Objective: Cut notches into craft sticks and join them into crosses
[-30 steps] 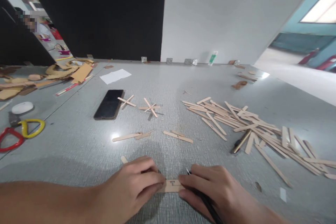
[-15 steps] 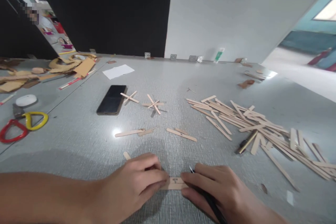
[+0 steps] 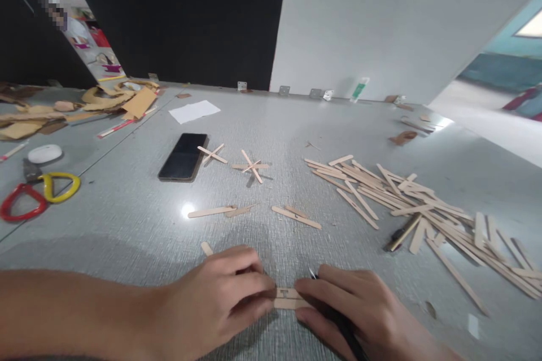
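Near the front of the table, my left hand (image 3: pixel 239 296) pinches the left end of flat wooden craft sticks (image 3: pixel 287 303). My right hand (image 3: pixel 355 304) grips their other end. Two sticks seem to lie edge to edge, and the upper one bears a small dark mark or notch. A slim black tool (image 3: pixel 349 335) with a thin metallic tip is also tucked in my right hand; whether it is a craft knife or a pen I cannot tell. Fingers cover both ends of the sticks. Another craft stick (image 3: pixel 207 249) pokes out behind my left hand.
Loose craft sticks (image 3: pixel 406 203) are heaped at the right. Ahead lie crossed sticks (image 3: pixel 253 167), broken sticks (image 3: pixel 296 217) and a phone (image 3: pixel 183 157). At the left are scissors (image 3: pixel 61 187), a white mouse (image 3: pixel 44 153) and cardboard scraps (image 3: pixel 139 102). A person (image 3: pixel 76 31) is in the background.
The view has shifted slightly, so the table objects appear a little further right. Both hands keep their grip; the lower stick now shows more distinctly from the upper one.
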`<state>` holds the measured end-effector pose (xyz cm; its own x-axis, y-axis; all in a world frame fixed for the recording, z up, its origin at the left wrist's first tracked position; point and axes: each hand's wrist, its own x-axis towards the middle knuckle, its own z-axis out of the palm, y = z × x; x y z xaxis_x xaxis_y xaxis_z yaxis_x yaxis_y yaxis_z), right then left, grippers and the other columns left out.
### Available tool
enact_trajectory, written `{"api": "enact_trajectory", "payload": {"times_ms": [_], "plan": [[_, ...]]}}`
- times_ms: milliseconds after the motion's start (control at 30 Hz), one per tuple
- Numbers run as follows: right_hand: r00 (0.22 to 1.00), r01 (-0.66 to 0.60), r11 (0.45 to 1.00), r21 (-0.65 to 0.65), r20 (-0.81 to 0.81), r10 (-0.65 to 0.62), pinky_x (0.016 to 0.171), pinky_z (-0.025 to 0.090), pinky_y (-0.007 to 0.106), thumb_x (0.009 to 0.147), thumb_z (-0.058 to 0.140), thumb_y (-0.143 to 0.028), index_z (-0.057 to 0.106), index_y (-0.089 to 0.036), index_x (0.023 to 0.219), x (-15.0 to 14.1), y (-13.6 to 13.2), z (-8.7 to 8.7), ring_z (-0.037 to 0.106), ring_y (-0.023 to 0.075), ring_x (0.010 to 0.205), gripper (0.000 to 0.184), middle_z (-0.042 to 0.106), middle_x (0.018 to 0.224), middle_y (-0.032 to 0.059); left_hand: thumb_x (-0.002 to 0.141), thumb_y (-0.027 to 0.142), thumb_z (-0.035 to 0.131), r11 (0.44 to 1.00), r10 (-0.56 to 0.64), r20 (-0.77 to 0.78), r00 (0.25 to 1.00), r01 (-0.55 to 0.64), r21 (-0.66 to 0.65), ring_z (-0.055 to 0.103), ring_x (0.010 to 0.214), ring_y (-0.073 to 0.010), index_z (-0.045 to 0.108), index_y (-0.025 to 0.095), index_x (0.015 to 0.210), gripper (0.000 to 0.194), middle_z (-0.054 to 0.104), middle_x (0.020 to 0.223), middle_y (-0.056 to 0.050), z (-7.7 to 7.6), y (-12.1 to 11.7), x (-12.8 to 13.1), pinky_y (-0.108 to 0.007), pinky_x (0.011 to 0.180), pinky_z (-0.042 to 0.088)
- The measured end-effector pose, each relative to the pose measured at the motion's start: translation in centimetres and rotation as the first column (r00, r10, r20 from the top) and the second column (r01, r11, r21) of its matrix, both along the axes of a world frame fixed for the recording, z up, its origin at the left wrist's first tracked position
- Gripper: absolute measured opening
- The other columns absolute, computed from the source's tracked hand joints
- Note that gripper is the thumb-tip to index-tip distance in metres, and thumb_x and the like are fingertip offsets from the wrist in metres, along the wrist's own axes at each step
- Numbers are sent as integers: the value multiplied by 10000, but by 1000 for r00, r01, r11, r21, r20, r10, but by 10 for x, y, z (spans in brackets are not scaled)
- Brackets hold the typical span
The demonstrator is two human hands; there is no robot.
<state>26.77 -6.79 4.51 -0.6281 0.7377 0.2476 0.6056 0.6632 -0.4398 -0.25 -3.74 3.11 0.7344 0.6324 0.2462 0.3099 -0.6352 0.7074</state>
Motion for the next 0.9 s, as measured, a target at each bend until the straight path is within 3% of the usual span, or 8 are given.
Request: {"api": "enact_trajectory", "payload": {"times_ms": [133, 400, 900], "plan": [[1000, -1, 1000, -8, 5, 1, 623, 423, 335, 1080, 584, -218, 701, -219, 1114, -1, 1, 1, 654, 174, 700, 121, 675, 836, 0, 1021, 137, 644, 1000, -8, -3, 1000, 8, -7, 612, 881, -133, 712, 175, 1052, 84, 610, 980, -10, 3, 0, 0, -247, 812, 511], [1000, -4, 1000, -16, 7, 4, 614, 402, 330, 1087, 579, -231, 695, -232, 1123, 0, 0, -3, 634, 167, 684, 121, 659, 831, -8, 1063, 133, 573, 1000, 0, 25, 1000, 0, -1, 624, 873, -120, 739, 181, 1086, 174, 626, 966, -14, -2, 1, 0, -226, 800, 503], [1000, -15, 1000, -13, 10, 15, 612, 396, 331, 1096, 568, -236, 705, -237, 1121, -1, 2, -4, 626, 170, 682, 139, 656, 825, -9, 1056, 131, 586, 999, 21, 23, 1000, -22, 29, 628, 863, -132, 744, 172, 1071, 164, 626, 952, -18, -6, 2, 2, -240, 786, 501]]}}
